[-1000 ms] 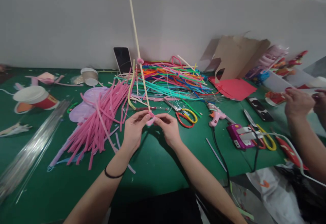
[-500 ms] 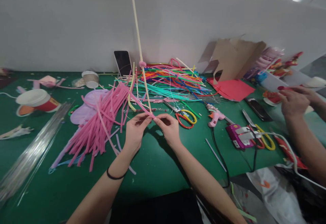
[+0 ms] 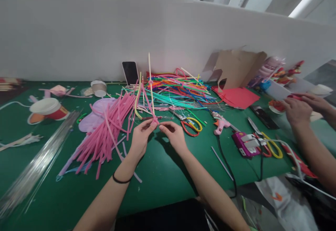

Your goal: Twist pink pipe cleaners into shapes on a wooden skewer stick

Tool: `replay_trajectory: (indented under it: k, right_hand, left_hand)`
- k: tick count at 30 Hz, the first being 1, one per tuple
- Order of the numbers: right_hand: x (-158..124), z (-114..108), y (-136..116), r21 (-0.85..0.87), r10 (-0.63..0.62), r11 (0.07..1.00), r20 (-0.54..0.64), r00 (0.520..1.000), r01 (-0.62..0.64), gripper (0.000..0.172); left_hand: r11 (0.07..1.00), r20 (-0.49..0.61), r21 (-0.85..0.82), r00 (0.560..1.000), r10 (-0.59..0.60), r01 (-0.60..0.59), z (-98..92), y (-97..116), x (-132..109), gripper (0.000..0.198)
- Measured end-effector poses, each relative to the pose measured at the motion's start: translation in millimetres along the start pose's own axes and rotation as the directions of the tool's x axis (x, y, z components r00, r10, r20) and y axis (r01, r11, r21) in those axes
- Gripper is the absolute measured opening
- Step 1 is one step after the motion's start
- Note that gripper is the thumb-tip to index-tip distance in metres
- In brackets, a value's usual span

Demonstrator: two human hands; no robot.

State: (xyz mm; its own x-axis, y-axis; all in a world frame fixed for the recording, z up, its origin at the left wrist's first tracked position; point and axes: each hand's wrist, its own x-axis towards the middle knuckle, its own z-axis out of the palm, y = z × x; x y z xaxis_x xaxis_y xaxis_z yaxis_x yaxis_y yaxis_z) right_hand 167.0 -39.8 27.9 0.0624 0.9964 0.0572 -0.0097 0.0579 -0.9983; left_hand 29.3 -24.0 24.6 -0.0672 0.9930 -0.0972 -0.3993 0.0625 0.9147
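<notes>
My left hand (image 3: 141, 136) pinches the lower end of a thin pale wooden stick (image 3: 151, 98), where a pink pipe cleaner (image 3: 155, 121) is wrapped. The stick rises away from me, with a small pink wrap (image 3: 150, 82) partway along it. Beside it, my right hand (image 3: 173, 135) has thumb and forefinger together, right next to the pink wrapping; anything between those fingertips is too small to make out. A strand of the pink pipe cleaner runs up beside the stick. To the left lies a thick bundle of pink pipe cleaners (image 3: 109, 136).
Mixed coloured pipe cleaners (image 3: 178, 89) lie behind my hands, with red-and-yellow scissors (image 3: 191, 126) before them. Rightward are a pink glue gun (image 3: 222, 123), purple power strip (image 3: 244, 145) and a co-worker's hands (image 3: 299, 108). Wires (image 3: 39, 161) and a paper cup (image 3: 48, 108) lie left.
The stick now leans away from me, so its top appears much lower. My right fingertips have drawn slightly off the pink wrapping, which shows more beside my left fingers. The view has tipped upward.
</notes>
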Motion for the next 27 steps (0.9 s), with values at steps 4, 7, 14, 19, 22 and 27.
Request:
replay_trajectory:
  k: [4, 7, 14, 19, 22, 27]
  right_hand:
    - [-4.9, -41.1, -3.1, -0.699, -0.163, 0.713, -0.086, 0.983, 0.057, 0.037]
    - [-9.4, -69.8, -2.3, -0.955, -0.162, 0.25, -0.204, 0.965, -0.16, 0.04]
    - [0.1, -85.2, -6.3, -0.998, -0.025, -0.038, -0.053, 0.998, -0.054, 0.029]
    - [-1.3, -85.7, -14.4, -0.991, 0.051, 0.128, -0.023, 0.998, -0.029, 0.014]
    - [-17.8, -92.7, -17.9, -0.915, 0.012, 0.395, -0.08, 0.997, -0.078, 0.012]
    - [-51.7, -92.3, -27.4, -0.405, 0.019, 0.908, -0.223, 0.975, -0.11, 0.029]
  left_hand:
    - [0.998, -0.038, -0.058, 0.999, -0.007, 0.005, -1.1, 3.4, 3.5, 0.036]
    - [0.998, -0.027, -0.066, 1.0, -0.011, 0.009, -1.3, 6.0, 3.7, 0.034]
    - [0.989, -0.003, 0.098, 0.993, 0.114, -0.113, -5.3, 9.6, 1.8, 0.032]
    - [0.913, 0.02, 0.305, 0.96, 0.279, -0.271, -11.3, 14.2, 0.8, 0.031]
    - [0.897, 0.021, 0.315, 0.947, 0.319, -0.309, -12.6, 17.7, -0.9, 0.03]
    - [0.913, -0.021, 0.271, 0.946, 0.324, -0.306, -8.9, 21.5, -4.6, 0.026]
